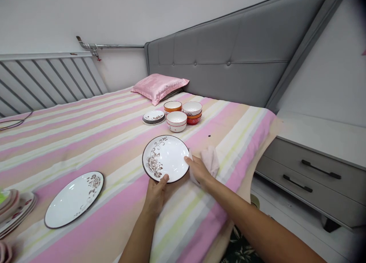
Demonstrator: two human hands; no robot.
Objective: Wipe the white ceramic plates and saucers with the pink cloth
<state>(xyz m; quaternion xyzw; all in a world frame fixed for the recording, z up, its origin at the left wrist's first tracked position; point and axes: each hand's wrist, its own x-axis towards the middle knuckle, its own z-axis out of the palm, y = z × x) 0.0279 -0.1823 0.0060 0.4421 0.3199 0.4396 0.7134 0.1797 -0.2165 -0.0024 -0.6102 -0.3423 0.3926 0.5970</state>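
Note:
A white plate (167, 156) with a brown rim and a flower pattern is held tilted above the striped bedspread. My left hand (156, 192) grips its near edge, thumb on top. On the plate's right edge rests my right hand (198, 170), closed around a pale pink cloth (211, 159) that trails to the right. A second flowered plate (74, 198) lies flat on the bed to the left.
Several bowls (183, 114) and a stack of small plates (153, 117) sit further up the bed (85, 133), near a pink pillow (158, 87). More stacked plates (15, 211) lie at the left edge. A grey nightstand (314, 167) stands to the right.

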